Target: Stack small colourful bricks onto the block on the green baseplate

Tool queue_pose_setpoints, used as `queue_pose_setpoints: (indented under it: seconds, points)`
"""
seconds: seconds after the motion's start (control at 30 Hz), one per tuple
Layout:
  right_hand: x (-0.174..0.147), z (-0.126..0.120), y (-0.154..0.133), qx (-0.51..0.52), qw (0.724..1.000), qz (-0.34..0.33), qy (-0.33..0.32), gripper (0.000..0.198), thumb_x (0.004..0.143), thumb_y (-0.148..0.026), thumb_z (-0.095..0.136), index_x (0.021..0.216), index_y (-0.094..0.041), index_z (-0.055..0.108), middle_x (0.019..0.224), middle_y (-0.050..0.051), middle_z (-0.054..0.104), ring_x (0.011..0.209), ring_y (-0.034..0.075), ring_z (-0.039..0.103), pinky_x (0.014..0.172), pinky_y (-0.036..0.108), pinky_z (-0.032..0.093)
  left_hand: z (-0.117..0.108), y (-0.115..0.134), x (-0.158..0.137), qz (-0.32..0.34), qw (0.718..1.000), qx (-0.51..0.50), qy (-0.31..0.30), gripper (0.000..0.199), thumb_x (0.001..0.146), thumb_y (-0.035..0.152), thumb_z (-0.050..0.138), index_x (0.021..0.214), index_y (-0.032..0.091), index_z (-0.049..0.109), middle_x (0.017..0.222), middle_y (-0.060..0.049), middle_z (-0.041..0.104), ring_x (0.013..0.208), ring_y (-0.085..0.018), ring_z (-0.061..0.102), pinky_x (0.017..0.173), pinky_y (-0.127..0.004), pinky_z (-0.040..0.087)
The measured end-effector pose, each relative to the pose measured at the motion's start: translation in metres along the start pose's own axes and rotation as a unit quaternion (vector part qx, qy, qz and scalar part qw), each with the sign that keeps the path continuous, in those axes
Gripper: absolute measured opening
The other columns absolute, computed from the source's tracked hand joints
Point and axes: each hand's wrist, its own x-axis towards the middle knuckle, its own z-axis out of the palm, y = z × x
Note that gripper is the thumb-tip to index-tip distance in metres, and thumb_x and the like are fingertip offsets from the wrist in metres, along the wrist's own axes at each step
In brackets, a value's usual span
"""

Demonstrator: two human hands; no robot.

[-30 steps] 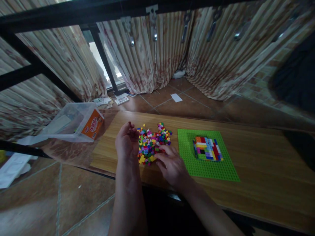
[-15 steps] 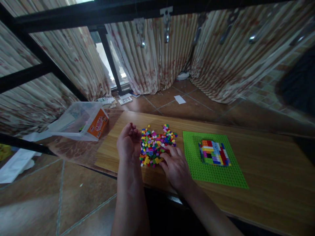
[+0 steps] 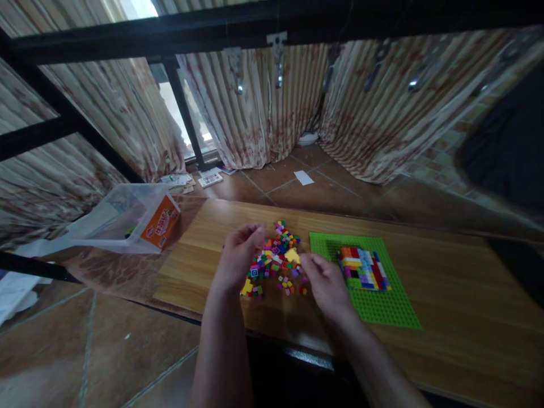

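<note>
Since the earlier frame the right hand (image 3: 329, 283) has come up and back from the pile of small bricks (image 3: 272, 258), bringing a yellow piece (image 3: 292, 255) with it, and the left hand (image 3: 238, 252) has shifted rightward over the pile's left part; the right hand is pinching the yellow piece by its near edge between thumb and fingers, above the pile's right side; the left hand is half curled, its fingertips drawn together, and I cannot tell whether anything is in it; a second yellow piece (image 3: 246, 287) lies at the pile's near left edge, close to a blue brick (image 3: 254, 272); right of the right hand, a green baseplate (image 3: 382, 311) lies on the wooden table (image 3: 454, 294), bearing a multicoloured brick build (image 3: 364, 269); past the table's left end stands a clear plastic bin (image 3: 123, 243) with an orange label (image 3: 164, 222).
</note>
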Motion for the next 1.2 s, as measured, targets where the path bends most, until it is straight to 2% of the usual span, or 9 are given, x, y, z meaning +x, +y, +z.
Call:
queue_pose_setpoints:
  seconds: [0.1, 0.2, 0.33, 0.5, 0.7, 0.93, 1.1, 1.2]
  points:
    - [0.005, -0.005, -0.002, 0.11, 0.991, 0.067, 0.045, 0.039, 0.083, -0.054, 0.057, 0.068, -0.018, 0.059, 0.055, -0.004, 0.049, 0.051, 0.01, 0.042, 0.049, 0.023, 0.034, 0.017, -0.007, -0.005, -0.014, 0.99, 0.076, -0.121, 0.03, 0.074, 0.042, 0.069, 0.086, 0.015, 0.068, 0.077, -0.001, 0.065, 0.066, -0.01, 0.056, 0.058, -0.019, 0.041]
    - [0.007, -0.006, -0.003, 0.152, 0.984, 0.062, 0.072, 0.039, 0.08, -0.054, 0.06, 0.065, -0.018, 0.056, 0.051, -0.006, 0.044, 0.049, 0.009, 0.037, 0.047, 0.022, 0.031, 0.035, -0.013, -0.007, -0.027, 0.978, 0.096, -0.182, 0.028, 0.077, 0.041, 0.066, 0.081, 0.014, 0.066, 0.069, 0.0, 0.062, 0.06, -0.01, 0.053, 0.055, -0.02, 0.039]
    - [0.006, -0.005, -0.005, 0.136, 0.988, 0.039, 0.067, 0.037, 0.081, -0.052, 0.06, 0.066, -0.018, 0.057, 0.054, -0.005, 0.046, 0.051, 0.009, 0.039, 0.048, 0.022, 0.034, 0.049, -0.018, -0.007, 0.006, 0.981, 0.113, -0.157, 0.025, 0.078, 0.037, 0.064, 0.073, 0.013, 0.063, 0.06, 0.001, 0.056, 0.054, -0.008, 0.048, 0.052, -0.019, 0.037]
    - [0.007, -0.009, -0.008, 0.172, 0.981, 0.048, 0.076, 0.029, 0.076, -0.049, 0.067, 0.083, -0.02, 0.064, 0.061, -0.004, 0.054, 0.054, 0.011, 0.048, 0.047, 0.023, 0.042, 0.051, -0.022, -0.006, 0.009, 0.975, 0.157, -0.156, 0.024, 0.076, 0.037, 0.066, 0.072, 0.013, 0.065, 0.06, 0.0, 0.06, 0.055, -0.01, 0.053, 0.052, -0.02, 0.04]
    - [0.01, -0.015, -0.009, 0.271, 0.956, 0.1, 0.05, 0.03, 0.068, -0.047, 0.074, 0.07, -0.019, 0.064, 0.052, -0.005, 0.053, 0.045, 0.01, 0.048, 0.043, 0.024, 0.044, 0.055, -0.019, -0.008, -0.044, 0.977, 0.102, -0.181, 0.028, 0.071, 0.039, 0.072, 0.071, 0.012, 0.063, 0.056, -0.001, 0.061, 0.05, -0.009, 0.052, 0.05, -0.02, 0.042]
    - [0.011, -0.02, -0.014, 0.342, 0.926, 0.144, 0.072, 0.033, 0.058, -0.043, 0.082, 0.065, -0.016, 0.064, 0.048, -0.006, 0.053, 0.042, 0.008, 0.049, 0.041, 0.022, 0.047, 0.059, -0.019, -0.009, -0.041, 0.972, 0.08, -0.215, 0.026, 0.074, 0.037, 0.069, 0.07, 0.012, 0.062, 0.054, 0.001, 0.057, 0.048, -0.008, 0.051, 0.049, -0.019, 0.04]
    - [0.011, -0.024, -0.017, 0.368, 0.911, 0.164, 0.094, 0.034, 0.054, -0.039, 0.086, 0.07, -0.016, 0.067, 0.057, -0.004, 0.061, 0.045, 0.005, 0.05, 0.045, 0.018, 0.051, 0.045, -0.015, -0.003, 0.001, 0.975, 0.128, -0.182, 0.02, 0.076, 0.033, 0.065, 0.08, 0.013, 0.066, 0.062, 0.0, 0.061, 0.055, -0.009, 0.053, 0.054, -0.02, 0.042]
    - [0.01, -0.029, -0.017, 0.36, 0.913, 0.169, 0.089, 0.034, 0.056, -0.039, 0.085, 0.077, -0.018, 0.068, 0.061, -0.003, 0.064, 0.05, 0.007, 0.058, 0.047, 0.019, 0.052, 0.022, -0.012, 0.001, 0.055, 0.955, 0.219, -0.19, 0.018, 0.075, 0.03, 0.065, 0.082, 0.014, 0.069, 0.071, -0.001, 0.065, 0.064, -0.011, 0.056, 0.06, -0.021, 0.043]
